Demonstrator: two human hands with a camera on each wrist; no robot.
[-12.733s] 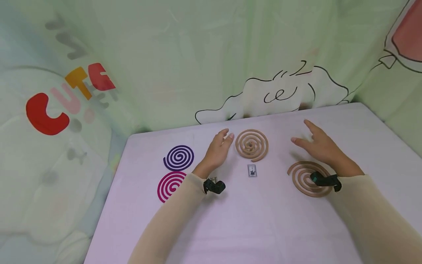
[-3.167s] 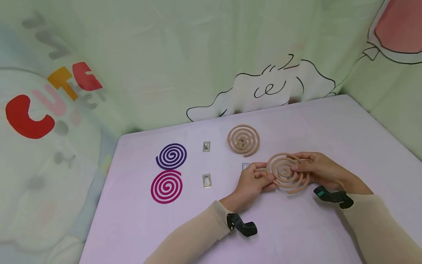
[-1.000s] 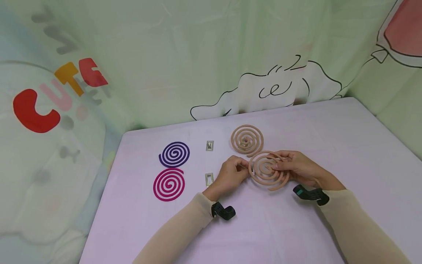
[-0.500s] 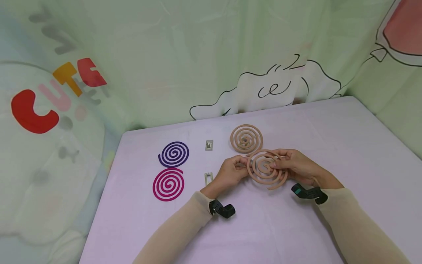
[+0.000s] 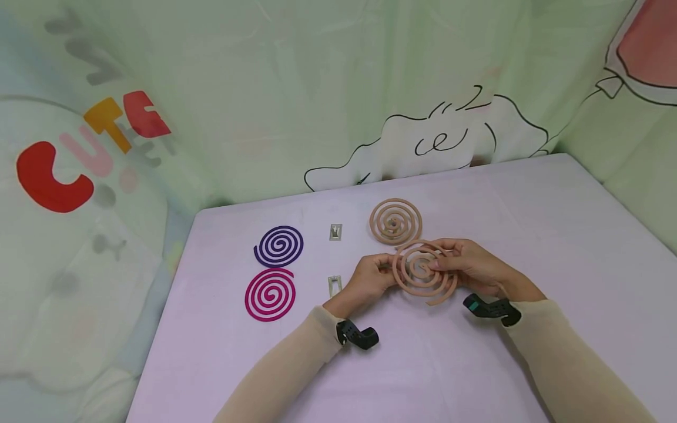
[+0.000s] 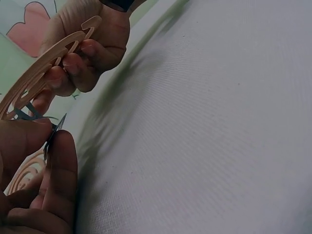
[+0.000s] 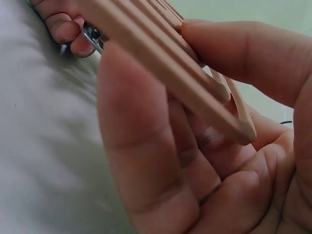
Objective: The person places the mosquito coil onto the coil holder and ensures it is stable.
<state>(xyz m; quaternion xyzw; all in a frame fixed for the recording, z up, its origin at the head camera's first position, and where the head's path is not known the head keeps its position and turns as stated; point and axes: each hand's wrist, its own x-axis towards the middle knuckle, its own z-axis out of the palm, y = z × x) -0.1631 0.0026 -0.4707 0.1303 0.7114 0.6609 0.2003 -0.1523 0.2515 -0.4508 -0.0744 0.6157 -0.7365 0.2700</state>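
The resting tan coil (image 5: 395, 222) lies toward the back of the counter (image 5: 402, 376), with a small fitting at its centre. Just in front of it and a little to its right, the held tan coil (image 5: 421, 271) is raised above the cloth and tilted. The right hand (image 5: 478, 270) grips this raised coil, thumb on the upper face and fingers beneath. The left hand (image 5: 366, 276), in front of the resting coil and to its left, pinches a thin metal piece (image 6: 55, 130) between thumb and finger beside the raised coil. The fingers and rings crowd together there, so I can't say for sure whether the metal touches the coil's centre.

To the left of the resting coil lies a small metal plate (image 5: 335, 231); a metal frame (image 5: 334, 284) lies left of it and nearer the person, partly hidden by the left hand. Farther left of the resting coil is the purple coil (image 5: 278, 246), and nearer the person on that same side, the magenta coil (image 5: 270, 295). Behind the resting coil hangs a pale green curtain (image 5: 264, 117) printed with drawings.
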